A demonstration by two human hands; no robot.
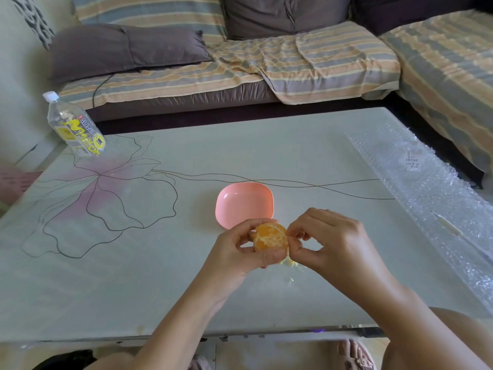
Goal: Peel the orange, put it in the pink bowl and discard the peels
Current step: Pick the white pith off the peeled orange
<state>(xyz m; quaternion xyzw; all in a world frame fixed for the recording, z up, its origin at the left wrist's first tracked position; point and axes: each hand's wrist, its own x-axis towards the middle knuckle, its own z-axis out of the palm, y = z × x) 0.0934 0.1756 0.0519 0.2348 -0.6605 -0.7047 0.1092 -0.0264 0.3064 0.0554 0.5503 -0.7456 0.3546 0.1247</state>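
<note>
The orange [270, 238] shows bare, pale-veined flesh and is held just above the table, near its front. My left hand [236, 256] grips it from the left and below, thumb across its lower side. My right hand [329, 240] touches its right side, thumb and forefinger pinched at the fruit's edge on a bit of pith or peel too small to make out. The pink bowl [244, 202] stands empty just behind the orange. Small yellowish peel scraps [292, 264] lie on the table under my hands.
A white glass table [160, 276] with a drawn flower pattern carries everything. A clear plastic bottle [73, 128] with a yellow label stands at its far left corner. A bubble-wrap sheet [426, 182] covers the right side. A striped sofa [240, 62] runs behind.
</note>
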